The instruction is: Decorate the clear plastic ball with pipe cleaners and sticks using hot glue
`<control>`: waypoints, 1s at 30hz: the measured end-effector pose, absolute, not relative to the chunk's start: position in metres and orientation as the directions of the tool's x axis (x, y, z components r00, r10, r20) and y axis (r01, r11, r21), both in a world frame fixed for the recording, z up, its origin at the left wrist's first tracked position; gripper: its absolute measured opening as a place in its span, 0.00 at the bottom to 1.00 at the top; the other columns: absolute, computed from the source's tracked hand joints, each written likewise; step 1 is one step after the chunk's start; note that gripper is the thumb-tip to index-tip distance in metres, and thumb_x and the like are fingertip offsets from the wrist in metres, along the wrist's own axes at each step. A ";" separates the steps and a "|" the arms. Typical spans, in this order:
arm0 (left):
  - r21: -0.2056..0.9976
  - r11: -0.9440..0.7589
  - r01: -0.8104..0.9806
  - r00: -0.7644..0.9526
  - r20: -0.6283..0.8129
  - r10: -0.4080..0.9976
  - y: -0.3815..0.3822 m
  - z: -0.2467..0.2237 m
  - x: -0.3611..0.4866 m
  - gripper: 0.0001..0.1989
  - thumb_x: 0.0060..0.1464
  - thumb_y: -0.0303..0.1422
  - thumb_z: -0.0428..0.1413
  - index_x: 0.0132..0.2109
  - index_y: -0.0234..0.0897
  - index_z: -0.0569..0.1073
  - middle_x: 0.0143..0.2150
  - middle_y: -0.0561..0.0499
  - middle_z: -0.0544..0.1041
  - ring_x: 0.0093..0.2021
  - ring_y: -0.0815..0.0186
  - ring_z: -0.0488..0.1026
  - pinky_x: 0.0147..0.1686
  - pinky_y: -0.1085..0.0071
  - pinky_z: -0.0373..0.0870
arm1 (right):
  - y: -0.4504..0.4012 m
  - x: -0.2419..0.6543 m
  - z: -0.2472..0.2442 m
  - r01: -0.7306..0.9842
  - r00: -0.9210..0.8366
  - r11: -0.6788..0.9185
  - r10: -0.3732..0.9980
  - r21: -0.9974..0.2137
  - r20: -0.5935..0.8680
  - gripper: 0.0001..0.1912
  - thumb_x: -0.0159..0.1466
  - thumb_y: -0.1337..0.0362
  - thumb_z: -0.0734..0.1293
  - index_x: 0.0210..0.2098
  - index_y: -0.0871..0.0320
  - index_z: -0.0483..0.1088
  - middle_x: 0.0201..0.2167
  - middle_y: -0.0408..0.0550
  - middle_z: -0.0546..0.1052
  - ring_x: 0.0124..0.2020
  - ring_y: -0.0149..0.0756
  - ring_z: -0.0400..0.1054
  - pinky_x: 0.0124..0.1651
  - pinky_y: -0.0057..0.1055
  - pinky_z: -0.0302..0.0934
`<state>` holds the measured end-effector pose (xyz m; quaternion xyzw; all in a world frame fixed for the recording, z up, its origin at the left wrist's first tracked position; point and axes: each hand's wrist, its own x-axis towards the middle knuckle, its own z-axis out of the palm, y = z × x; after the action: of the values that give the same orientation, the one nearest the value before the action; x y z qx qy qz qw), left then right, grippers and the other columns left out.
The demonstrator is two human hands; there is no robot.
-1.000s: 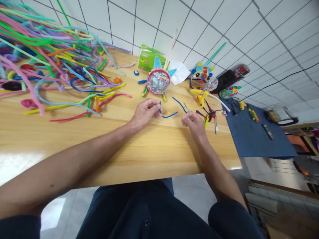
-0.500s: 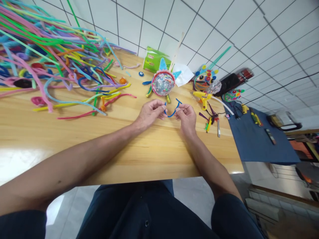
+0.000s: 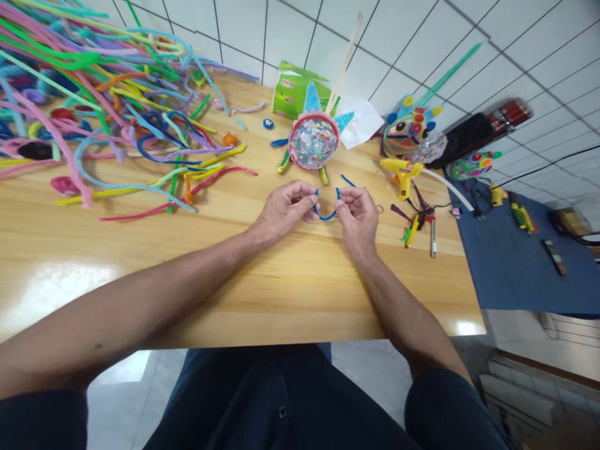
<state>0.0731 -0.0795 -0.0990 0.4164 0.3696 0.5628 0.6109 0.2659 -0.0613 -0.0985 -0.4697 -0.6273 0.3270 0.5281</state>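
Note:
A thin blue pipe cleaner (image 3: 327, 218), bent in a U, spans the gap between my two hands above the wooden table. My left hand (image 3: 288, 211) pinches one end between thumb and fingertips. The other side of the U is pinched by my right hand (image 3: 360, 217). Past the right fingers a short straight blue piece sticks out; whether it joins the U is hidden. Just beyond the hands sits a clear dome craft (image 3: 313, 142) with a pink rim, light blue fuzzy points and green-yellow legs.
Many coloured pipe cleaners (image 3: 112, 119) are heaped at the left. A green packet (image 3: 293, 94) stands behind the craft. To the right lie a yellow glue gun (image 3: 402, 172), a slim cutter (image 3: 433, 237) and a second decorated craft (image 3: 407, 131). A blue mat (image 3: 510, 250) covers the far right.
The blue pipe cleaner has gone from a lopsided curve to a more even U. My right hand has shifted slightly right. The view has turned a little, so background things sit farther right.

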 end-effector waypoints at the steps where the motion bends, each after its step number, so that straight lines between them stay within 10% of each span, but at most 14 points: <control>1: 0.930 0.018 -0.368 0.096 0.019 0.995 -0.080 -0.099 0.073 0.12 0.62 0.35 0.73 0.44 0.36 0.79 0.35 0.52 0.86 0.29 0.70 0.83 0.33 0.76 0.82 | -0.062 0.266 -0.099 0.262 -0.012 0.365 0.927 -0.893 0.375 0.11 0.66 0.57 0.75 0.46 0.49 0.78 0.36 0.40 0.80 0.36 0.34 0.74 0.39 0.32 0.72; 30: 0.990 -0.075 -0.117 0.139 0.092 0.986 -0.088 -0.094 0.070 0.05 0.65 0.31 0.68 0.41 0.35 0.82 0.33 0.52 0.85 0.31 0.67 0.84 0.37 0.73 0.81 | -0.079 0.272 -0.086 0.489 -0.202 0.535 0.838 -0.689 0.507 0.05 0.71 0.61 0.72 0.42 0.47 0.83 0.33 0.41 0.81 0.31 0.35 0.72 0.36 0.35 0.69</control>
<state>0.0702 -0.0877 -0.0937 0.5267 0.4123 0.5102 0.5407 0.2717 -0.0789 -0.0863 -0.4419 -0.7509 0.1931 0.4513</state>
